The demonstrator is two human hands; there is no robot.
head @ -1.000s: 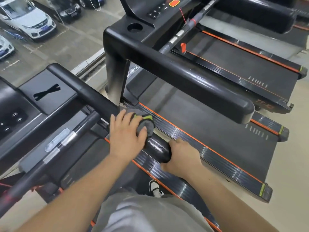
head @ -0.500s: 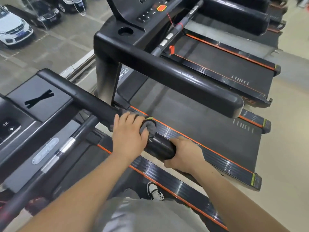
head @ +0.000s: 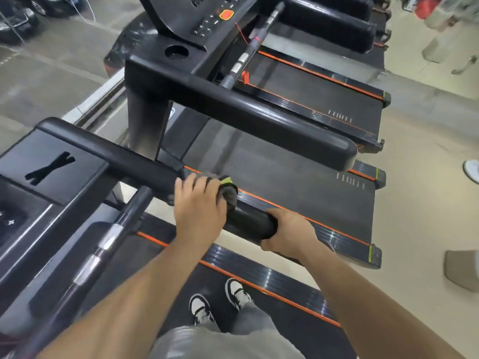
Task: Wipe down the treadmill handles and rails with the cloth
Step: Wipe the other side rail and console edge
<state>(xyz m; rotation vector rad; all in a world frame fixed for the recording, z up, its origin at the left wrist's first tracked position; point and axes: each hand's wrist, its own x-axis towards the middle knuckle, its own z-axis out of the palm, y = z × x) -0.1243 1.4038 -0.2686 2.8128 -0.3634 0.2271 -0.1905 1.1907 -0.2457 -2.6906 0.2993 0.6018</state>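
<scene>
Left hand has the grey cloth draped over the top of the black handrail, with the grip closed round cloth and bar together and a flap with a yellow-green tag poking out past the fingers. Right hand is just beside it, grip curled round the rounded end of the same rail and holding nothing else. Stuff that could go wrong imo: the cloth looks bunched, so only a narrow strip is really touching, and the underside of the rail probably gets skipped unless the wrist rolls round. The end of the rail can't get wiped while the right hand is parked on it. That loose flap could slip off the bar if the grip eases up. Also the person is standing on the belt leaning on this rail, so if the cloth is damp (can't tell), a slick bar means a slipping hand.
</scene>
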